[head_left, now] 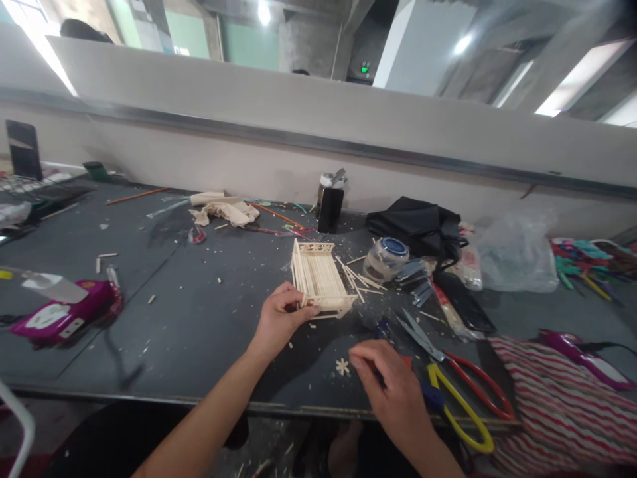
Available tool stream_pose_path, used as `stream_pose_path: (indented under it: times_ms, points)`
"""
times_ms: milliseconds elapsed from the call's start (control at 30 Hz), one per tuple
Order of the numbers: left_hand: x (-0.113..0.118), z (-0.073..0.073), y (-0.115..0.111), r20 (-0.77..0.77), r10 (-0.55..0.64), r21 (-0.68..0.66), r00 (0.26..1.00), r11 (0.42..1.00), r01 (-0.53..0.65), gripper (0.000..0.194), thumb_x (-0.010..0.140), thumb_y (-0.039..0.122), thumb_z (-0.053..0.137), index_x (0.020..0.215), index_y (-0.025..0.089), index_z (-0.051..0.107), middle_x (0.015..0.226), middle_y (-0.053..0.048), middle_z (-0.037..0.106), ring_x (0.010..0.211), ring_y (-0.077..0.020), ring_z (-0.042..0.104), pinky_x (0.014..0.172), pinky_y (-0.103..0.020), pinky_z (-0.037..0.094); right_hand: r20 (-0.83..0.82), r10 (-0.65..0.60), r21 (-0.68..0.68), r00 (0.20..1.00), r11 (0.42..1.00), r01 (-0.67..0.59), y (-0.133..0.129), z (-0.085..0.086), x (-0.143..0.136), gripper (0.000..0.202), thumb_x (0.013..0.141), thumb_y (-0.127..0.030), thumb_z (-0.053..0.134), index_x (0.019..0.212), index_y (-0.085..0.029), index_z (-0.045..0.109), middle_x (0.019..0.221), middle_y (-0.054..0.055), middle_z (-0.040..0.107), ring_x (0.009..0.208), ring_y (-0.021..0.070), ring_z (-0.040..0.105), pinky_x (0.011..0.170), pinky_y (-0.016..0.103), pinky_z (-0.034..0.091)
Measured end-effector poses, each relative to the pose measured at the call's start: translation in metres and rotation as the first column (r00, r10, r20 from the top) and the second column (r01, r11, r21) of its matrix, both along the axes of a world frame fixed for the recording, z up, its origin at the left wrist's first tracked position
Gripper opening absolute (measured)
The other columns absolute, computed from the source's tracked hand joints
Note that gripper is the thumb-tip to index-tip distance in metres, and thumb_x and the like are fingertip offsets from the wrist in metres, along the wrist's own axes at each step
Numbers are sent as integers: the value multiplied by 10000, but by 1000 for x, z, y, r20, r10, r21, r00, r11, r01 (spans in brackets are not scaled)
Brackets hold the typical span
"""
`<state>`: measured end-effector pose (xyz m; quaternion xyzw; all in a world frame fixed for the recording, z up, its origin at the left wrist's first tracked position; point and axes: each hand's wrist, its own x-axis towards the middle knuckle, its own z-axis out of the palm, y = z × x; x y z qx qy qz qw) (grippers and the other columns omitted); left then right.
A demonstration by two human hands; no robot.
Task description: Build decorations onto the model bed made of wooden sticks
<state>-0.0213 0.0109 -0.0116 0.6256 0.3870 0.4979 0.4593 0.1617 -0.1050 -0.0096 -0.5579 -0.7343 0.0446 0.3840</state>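
A small bed-like frame of pale wooden sticks (pixel 321 275) stands on the dark table. My left hand (pixel 281 315) grips its near left corner, thumb and fingers closed around the end rail. Closer to the front edge, my right hand (pixel 391 385) hovers with its fingers curled and pressed together; whatever they may hold is hidden. Just left of those fingertips lies a little flower-shaped wooden piece (pixel 342 366). Scissors with red and yellow handles (pixel 462 382) rest beside my right hand. Several loose sticks (pixel 359 279) are scattered along the frame's right side.
A clear tape roll (pixel 385 259), a black bag (pixel 418 222) and a phone (pixel 462 302) lie to the right. Purple glue guns (pixel 70 309) sit at both sides. A striped cloth (pixel 552 405) covers the right front edge. A low partition (pixel 249 113) closes the back.
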Motion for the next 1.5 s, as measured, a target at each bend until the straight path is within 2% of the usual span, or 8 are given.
stream_pose_path:
  times_ms: [233, 533, 667, 867, 967, 1100, 1400, 1500]
  points:
    - [0, 1, 0, -4, 9, -3, 1000, 1000, -9, 67, 686, 244, 753, 669, 194, 711, 670, 24, 477, 612, -103, 425, 557, -231, 318, 30, 23, 33, 999, 999, -24, 2, 3, 1, 140, 906, -150, 504, 915, -228, 620, 846, 21, 691, 809, 164, 643, 750, 295, 504]
    - [0, 0, 0, 0, 8, -6, 1000, 1000, -8, 62, 687, 247, 753, 686, 196, 717, 681, 22, 482, 629, -108, 442, 582, -236, 329, 47, -37, 6, 998, 999, 36, 5, 13, 1, 257, 887, -286, 588, 645, -214, 540, 623, -15, 602, 611, 133, 586, 613, 263, 455]
    - [0, 0, 0, -10, 12, 2, 1000, 1000, -12, 71, 686, 254, 754, 675, 196, 714, 671, 21, 481, 636, -114, 448, 588, -239, 339, 22, -127, -1, 992, 992, 127, 19, 24, 13, 106, 875, -319, 586, 889, -224, 629, 823, 30, 675, 725, 165, 625, 675, 286, 497]
    - [0, 1, 0, -25, 13, 6, 1000, 1000, -13, 61, 689, 257, 754, 680, 206, 722, 681, 20, 488, 625, -108, 446, 574, -235, 337, -113, -145, -222, 983, 968, 118, 58, 37, 28, 477, 772, -336, 660, 1205, -175, 545, 1006, 81, 678, 816, 184, 651, 607, 273, 525]
    - [0, 0, 0, -23, 9, 17, 1000, 1000, -9, 67, 692, 268, 752, 693, 208, 722, 686, 19, 494, 628, -110, 453, 570, -233, 340, -76, -126, -336, 989, 937, 93, 72, 38, 24, 365, 734, -339, 687, 1051, -166, 635, 862, 46, 709, 731, 175, 663, 618, 272, 511]
    - [0, -1, 1, -15, 6, 15, 1000, 1000, -6, 85, 694, 275, 749, 685, 200, 711, 686, 20, 493, 629, -109, 457, 563, -227, 337, 25, -95, -353, 995, 931, 98, 77, 40, 19, 112, 778, -294, 626, 768, -199, 684, 717, 6, 713, 662, 170, 651, 640, 274, 470]
    - [1, 0, 0, -31, -8, 13, 999, 1000, 8, 104, 690, 283, 752, 665, 195, 703, 660, 24, 476, 619, -110, 447, 561, -228, 333, 126, -32, -355, 992, 932, 75, 64, 45, 35, 171, 830, -315, 568, 725, -224, 668, 708, -14, 689, 665, 167, 617, 616, 265, 428]
    - [1, 0, 0, -46, -3, 14, 999, 1000, 4, 112, 700, 289, 742, 663, 192, 700, 662, 21, 481, 620, -112, 447, 565, -230, 333, 15, -44, -345, 999, 937, 47, 62, 52, 38, 177, 837, -317, 559, 721, -212, 642, 652, -23, 630, 623, 150, 573, 602, 262, 422]
